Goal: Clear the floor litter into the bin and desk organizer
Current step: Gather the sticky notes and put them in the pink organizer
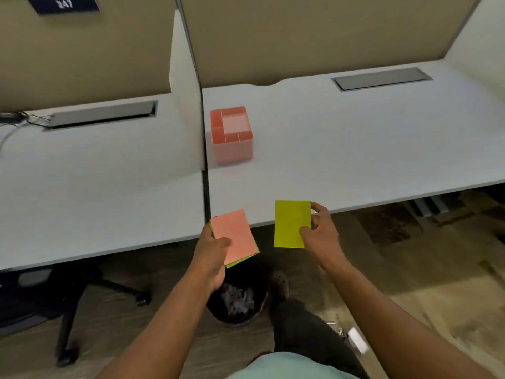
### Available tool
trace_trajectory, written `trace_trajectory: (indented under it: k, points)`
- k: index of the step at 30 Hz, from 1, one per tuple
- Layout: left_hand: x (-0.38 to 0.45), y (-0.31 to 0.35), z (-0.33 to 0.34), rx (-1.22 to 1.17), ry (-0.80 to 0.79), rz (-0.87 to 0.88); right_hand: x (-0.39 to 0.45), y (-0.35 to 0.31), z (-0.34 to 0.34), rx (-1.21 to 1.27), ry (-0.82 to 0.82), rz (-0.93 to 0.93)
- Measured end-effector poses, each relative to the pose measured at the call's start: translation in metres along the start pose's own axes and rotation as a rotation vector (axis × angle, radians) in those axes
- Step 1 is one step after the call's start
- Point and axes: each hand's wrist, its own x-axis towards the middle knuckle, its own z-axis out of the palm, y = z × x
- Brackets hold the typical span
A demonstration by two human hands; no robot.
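Observation:
My left hand (211, 248) pinches a small stack of sticky notes (235, 236), pink on top with a green sheet showing beneath. My right hand (318, 231) holds a single yellow-green note (291, 224) by its right edge. Both hands hover at the front edge of the white desk (355, 149). A pink desk organizer (232, 135) with several compartments stands on that desk near the divider. Below my hands on the floor sits a round black bin (237, 299) with crumpled paper inside.
A divider panel (203, 160) separates the two desks. A black office chair base (71, 305) stands under the left desk. Small white litter and clips (352, 336) lie on the wood floor by my leg. Cable trays are set into both desktops.

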Motion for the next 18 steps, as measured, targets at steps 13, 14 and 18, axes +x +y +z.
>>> trace_trajectory:
  k: [13, 14, 18]
  points:
    - [0.133, 0.129, 0.090, 0.062, 0.059, 0.117, 0.184, -0.106, 0.068, -0.082, -0.316, -0.081]
    - [0.142, 0.138, 0.097, 0.020, 0.040, 0.116, 0.195, -0.113, 0.075, -0.121, -0.322, -0.102]
    - [0.173, 0.159, 0.121, -0.088, 0.061, 0.138, 0.231, -0.133, 0.100, -0.311, -0.294, -0.199]
